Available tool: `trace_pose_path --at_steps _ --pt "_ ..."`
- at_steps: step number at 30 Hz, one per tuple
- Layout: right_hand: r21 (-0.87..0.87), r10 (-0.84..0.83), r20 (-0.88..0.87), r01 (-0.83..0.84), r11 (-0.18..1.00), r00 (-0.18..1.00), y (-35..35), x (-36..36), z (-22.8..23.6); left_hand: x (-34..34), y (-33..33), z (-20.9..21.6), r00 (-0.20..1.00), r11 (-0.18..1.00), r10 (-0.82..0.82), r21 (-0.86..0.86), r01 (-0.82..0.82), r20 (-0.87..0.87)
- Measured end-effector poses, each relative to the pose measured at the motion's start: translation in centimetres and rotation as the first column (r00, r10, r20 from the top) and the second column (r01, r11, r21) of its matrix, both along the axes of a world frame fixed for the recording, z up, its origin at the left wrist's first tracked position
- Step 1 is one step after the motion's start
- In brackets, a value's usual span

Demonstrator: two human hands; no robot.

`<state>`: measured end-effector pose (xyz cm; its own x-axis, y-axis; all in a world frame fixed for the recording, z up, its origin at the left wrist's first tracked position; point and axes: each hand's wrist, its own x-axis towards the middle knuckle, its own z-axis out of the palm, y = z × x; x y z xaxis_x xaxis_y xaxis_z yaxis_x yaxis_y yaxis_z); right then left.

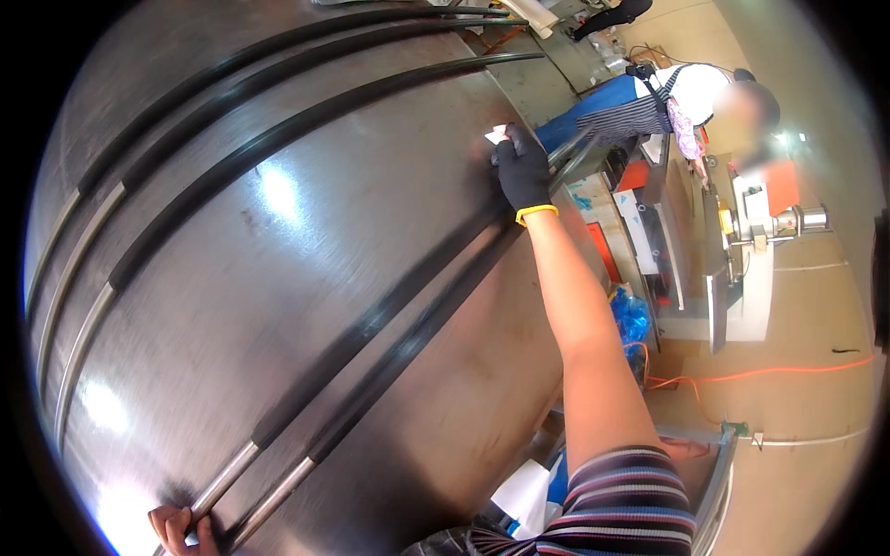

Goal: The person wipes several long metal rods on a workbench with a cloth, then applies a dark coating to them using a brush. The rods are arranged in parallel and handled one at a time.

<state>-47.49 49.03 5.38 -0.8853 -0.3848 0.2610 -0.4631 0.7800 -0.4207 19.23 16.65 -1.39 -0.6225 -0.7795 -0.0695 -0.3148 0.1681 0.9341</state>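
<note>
My right hand point(525, 171), in a black glove with a yellow cuff, is reached out to the far side of the metal table point(306, 241). Its fingers pinch a small white piece point(497, 135), too small to tell what it is. Two metal rods with black sleeves run from under that hand toward me: the left rod point(343, 366) and the right rod point(399, 357). At the lower left, my bare left hand point(184, 532) is closed on the bare metal end of the left rod. The lower picture edge cuts off part of it.
Three more black-sleeved rods point(213, 176) lie along the left side of the table. Beyond the table's right edge a person point(681, 97) in a striped apron stands at a machine point(769, 222). An orange cable point(760, 373) and a blue plastic bag point(631, 317) lie to the right.
</note>
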Motion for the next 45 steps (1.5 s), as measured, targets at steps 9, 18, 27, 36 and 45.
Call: trace_pose_path --at_steps 9,18,27,36,45 --pt "0.022 0.017 -0.130 -0.014 1.000 0.991 -0.8 -1.7 -0.9 -7.0 -1.0 6.0 0.948 0.855 -0.182 -0.434 0.284 0.262" --pt "-0.416 0.184 0.258 -0.063 0.907 0.948 -8.3 12.7 0.5 -7.7 -1.4 7.9 0.902 0.766 -0.130 -0.535 0.355 0.412" --pt "-0.609 0.425 0.704 0.177 0.773 0.569 -9.6 25.4 6.1 -3.6 -6.2 10.3 0.917 0.772 -0.236 -0.511 0.378 0.323" --pt "-0.559 0.360 0.671 0.124 0.820 0.648 -11.7 31.4 6.2 -14.1 -15.8 6.6 0.814 0.538 0.070 -0.709 0.456 0.576" --pt "-0.721 0.330 0.627 0.364 0.590 0.706 -18.7 25.7 2.4 -9.1 -11.2 9.5 0.793 0.609 -0.218 -0.555 0.566 0.569"
